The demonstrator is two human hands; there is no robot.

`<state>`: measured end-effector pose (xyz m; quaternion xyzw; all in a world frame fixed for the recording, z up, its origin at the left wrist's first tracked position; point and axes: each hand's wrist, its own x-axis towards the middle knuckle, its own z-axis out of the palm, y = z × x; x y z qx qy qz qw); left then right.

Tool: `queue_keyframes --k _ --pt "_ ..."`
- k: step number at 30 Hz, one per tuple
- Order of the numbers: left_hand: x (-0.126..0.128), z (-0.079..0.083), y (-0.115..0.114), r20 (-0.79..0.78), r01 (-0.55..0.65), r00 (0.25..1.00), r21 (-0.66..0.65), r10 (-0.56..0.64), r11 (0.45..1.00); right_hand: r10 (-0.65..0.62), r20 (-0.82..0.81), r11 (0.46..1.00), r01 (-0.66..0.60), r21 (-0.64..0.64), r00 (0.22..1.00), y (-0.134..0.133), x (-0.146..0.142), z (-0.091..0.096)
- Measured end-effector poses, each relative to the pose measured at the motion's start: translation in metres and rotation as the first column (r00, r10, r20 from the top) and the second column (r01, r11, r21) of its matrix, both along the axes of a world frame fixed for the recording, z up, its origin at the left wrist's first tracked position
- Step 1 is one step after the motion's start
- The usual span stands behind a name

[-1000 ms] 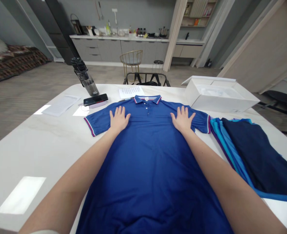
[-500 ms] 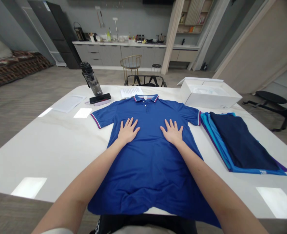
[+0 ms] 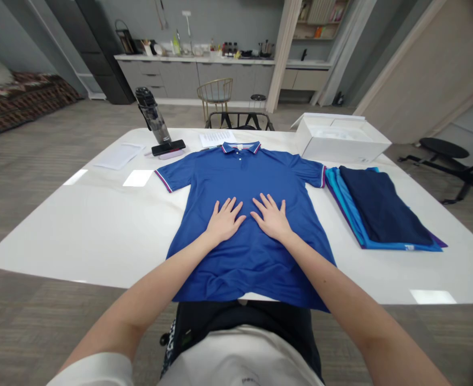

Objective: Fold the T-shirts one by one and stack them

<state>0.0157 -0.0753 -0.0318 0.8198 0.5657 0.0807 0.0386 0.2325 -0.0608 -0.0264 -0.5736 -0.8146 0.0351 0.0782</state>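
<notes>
A blue polo shirt [image 3: 248,174] lies spread front side up on the white table, collar pointing away from me. Its collar and sleeve cuffs carry red and white stripes. My left hand [image 3: 225,221] rests flat on the middle of the shirt, fingers spread. Beside it, a short gap to the right, my right hand [image 3: 272,219] also lies flat on the fabric with fingers apart. Neither hand grips anything. Wrinkles run across the lower part of the shirt, and its hem reaches the table's near edge.
Right of the shirt lies a stack of folded clothes [image 3: 384,206], dark navy on top. Behind it stands an open white box [image 3: 336,145]. A water bottle [image 3: 154,118], a phone [image 3: 167,147] and paper sheets [image 3: 119,156] occupy the back left of the white table [image 3: 99,230].
Both hands have slid down the shirt towards me and closer together, still flat. The camera view has tilted further down, showing more of my lap.
</notes>
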Motion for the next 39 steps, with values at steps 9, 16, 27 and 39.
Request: queue_keyframes --k 9,16,27,39 --pt "0.002 0.006 -0.059 -0.001 0.081 0.997 0.001 -0.081 0.997 0.052 0.026 0.998 -0.051 -0.035 0.998 -0.061 0.009 0.007" --pt "-0.006 0.005 -0.111 0.012 0.072 0.997 -0.013 -0.071 0.997 0.010 0.053 0.998 -0.006 -0.066 0.999 -0.117 0.028 0.006" --pt "-0.022 0.013 -0.151 0.030 0.156 0.987 0.085 -0.159 0.984 0.052 0.022 0.999 -0.051 -0.006 0.998 -0.171 0.069 0.009" --pt "-0.001 0.023 -0.167 -0.039 0.398 0.917 0.102 -0.396 0.912 0.336 -0.103 0.941 -0.339 -0.013 0.936 -0.178 0.060 0.016"
